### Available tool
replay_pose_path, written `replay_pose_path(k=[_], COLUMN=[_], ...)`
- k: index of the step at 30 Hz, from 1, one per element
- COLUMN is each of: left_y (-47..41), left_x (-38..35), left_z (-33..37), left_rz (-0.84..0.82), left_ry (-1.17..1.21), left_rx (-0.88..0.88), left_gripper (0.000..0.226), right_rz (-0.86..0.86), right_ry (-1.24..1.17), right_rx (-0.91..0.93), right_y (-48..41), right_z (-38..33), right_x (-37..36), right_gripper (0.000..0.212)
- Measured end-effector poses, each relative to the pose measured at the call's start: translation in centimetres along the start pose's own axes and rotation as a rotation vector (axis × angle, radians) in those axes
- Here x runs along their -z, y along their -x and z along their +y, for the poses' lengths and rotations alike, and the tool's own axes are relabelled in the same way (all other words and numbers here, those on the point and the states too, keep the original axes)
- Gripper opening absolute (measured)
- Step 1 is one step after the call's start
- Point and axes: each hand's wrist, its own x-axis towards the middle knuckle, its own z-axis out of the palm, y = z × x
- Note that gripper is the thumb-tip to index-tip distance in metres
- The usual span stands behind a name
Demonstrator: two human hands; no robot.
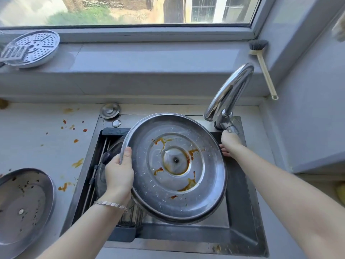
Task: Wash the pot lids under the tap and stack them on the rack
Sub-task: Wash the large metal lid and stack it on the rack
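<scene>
A large steel pot lid [173, 184] is held over the sink, inner side up, with orange sauce streaks around its centre. My left hand [119, 171] grips its left rim, thumb on the edge. My right hand [230, 142] reaches to the tap handle [228, 127] behind the lid's right rim; its fingers are partly hidden. The curved chrome tap spout [229, 90] rises above the lid, and no water is visible. Another dirty lid [24, 208] lies on the counter at the lower left. A wire rack [97, 165] spans the sink's left side, with a dark glass lid [104, 159] on it, mostly hidden.
The dark sink [240, 212] is set in a grey counter [46, 146] spattered with orange sauce. A perforated steamer plate [31, 47] with a grater sits on the windowsill at the left. A dish brush [261, 62] leans in the right corner. A round metal cap [110, 110] sits behind the sink.
</scene>
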Motion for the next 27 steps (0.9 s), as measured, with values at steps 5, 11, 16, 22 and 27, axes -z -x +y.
replay_pose_path(k=[5,11,16,22,27], left_y=[0.5,0.5,0.4,0.4,0.5], left_x=[-0.3,-0.6,-0.9,-1.0,-1.3], left_z=[0.2,0.0,0.1,-0.2,-0.1], left_rz=[0.008,-0.004,-0.015,-0.020,0.020], left_ry=[0.006,0.057,0.055,0.056,0.075], left_rx=[-0.017,0.038,0.039,0.043,0.054], left_gripper=[0.047,0.045,0.043,0.042,0.041], right_rz=[0.041,0.037,0.006,0.097,0.187], right_ry=[0.029,0.107,0.139,0.229,0.690], right_rx=[0.069,0.112,0.150,0.169,0.752], right_y=[-4.2,-2.0,-2.1,-0.8,4.9], right_z=[1.8,2.0,2.4,1.8,3.1], right_x=[-0.7,0.4,1.0,0.9,-1.7], right_gripper=[0.051,0.025,0.044,0.047,0.067])
